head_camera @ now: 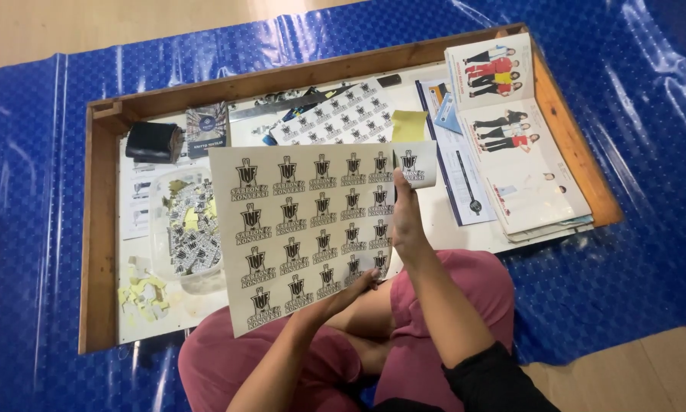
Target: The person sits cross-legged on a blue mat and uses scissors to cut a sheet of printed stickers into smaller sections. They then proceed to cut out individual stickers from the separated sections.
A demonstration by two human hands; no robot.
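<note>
Above the wooden tray, both hands grip a sticker sheet: left hand pinches its lower edge, right hand apparently holds scissors. One column is partly cut; most rows remain. Cut pieces fill a clear tub.

Two bare hands; two white printed sticker sheets; one shallow wooden tray; one clear plastic tub.

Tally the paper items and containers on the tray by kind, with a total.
Sticker sheets: 2 (held sheet, one lying on the tray)
Open catalogues: 1
Yellow notes: 1
Clear tubs of cut stickers: 1
Black boxes: 1
Total: 6
</note>
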